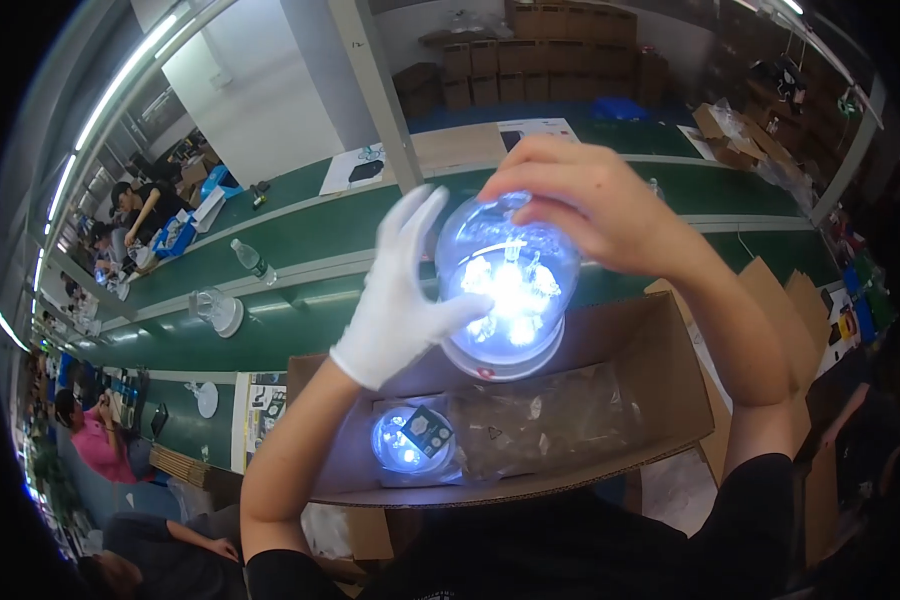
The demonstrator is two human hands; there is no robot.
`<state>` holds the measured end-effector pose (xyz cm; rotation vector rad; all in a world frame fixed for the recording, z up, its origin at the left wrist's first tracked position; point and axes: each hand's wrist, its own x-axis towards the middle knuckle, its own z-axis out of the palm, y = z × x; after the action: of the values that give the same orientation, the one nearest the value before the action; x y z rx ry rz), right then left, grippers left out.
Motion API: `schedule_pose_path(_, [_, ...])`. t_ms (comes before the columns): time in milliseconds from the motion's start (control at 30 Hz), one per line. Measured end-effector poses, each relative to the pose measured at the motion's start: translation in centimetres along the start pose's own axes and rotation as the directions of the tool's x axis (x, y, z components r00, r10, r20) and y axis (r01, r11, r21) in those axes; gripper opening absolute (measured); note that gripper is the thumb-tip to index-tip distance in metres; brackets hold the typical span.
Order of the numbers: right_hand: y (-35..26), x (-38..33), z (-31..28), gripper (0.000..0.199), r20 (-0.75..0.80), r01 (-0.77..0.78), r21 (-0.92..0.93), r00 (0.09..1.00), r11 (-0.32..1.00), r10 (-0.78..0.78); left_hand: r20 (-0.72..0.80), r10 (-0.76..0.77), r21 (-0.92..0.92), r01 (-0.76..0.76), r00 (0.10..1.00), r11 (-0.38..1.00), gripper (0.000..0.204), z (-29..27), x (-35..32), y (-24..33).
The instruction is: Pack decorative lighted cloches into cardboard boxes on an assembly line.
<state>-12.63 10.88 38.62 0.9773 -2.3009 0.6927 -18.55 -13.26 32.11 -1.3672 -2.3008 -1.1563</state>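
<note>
A clear glass dome lamp [511,330], glowing blue-white inside, is held up over an open cardboard box. My left hand [395,300] wears a white glove and cups the dome's left side, its thumb lying across the front. My bare right hand [595,200] curls its fingers over the dome's top. Inside the box [675,385], at its left end, sits a second lit dome lamp [390,443] with a small dark green card [428,432] on it. Clear plastic bags [540,415] lie beside that lamp. The held lamp's glare hides its inner detail.
Beyond the box runs a green conveyor bench with a pale rail. An unlit dome [215,312] and a plastic bottle [253,262] are on it. Another clear piece with a white base [206,400] lies nearer. Cardboard flaps [770,330] stick up at right. Several people work at left.
</note>
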Motion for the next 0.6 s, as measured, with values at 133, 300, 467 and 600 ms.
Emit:
schedule_pose_path(133, [-0.3, 0.7, 1.4, 0.028, -0.008, 0.029, 0.013, 1.000, 0.999, -0.029, 0.152, -0.082, -0.302, 0.125, 0.985, 0.945, 0.062, -0.5, 5.4, 3.0])
schedule_pose_path(300, [-0.1, -1.6, 1.9, 0.039, -0.131, -0.159, 0.536, 0.955, 0.829, 0.268, 0.144, -0.147, -0.539, 0.202, 0.979, 0.818, 0.042, 1.1, 5.5, 1.8])
schedule_pose_path(467, [3.1, -10.9, -0.5, 0.021, 0.173, -0.494, 0.310, 0.869, 0.812, 0.463, 0.147, -0.065, -0.484, 0.129, 0.987, 0.865, 0.026, 1.0, 5.8, 2.0])
schedule_pose_path(600, [3.5, -13.0, 5.3, 0.062, 0.885, -0.603, -0.232, 0.194, 0.763, 0.422, 0.251, -0.093, -0.507, 0.212, 0.964, 0.835, 0.022, 0.6, 6.0, 2.2])
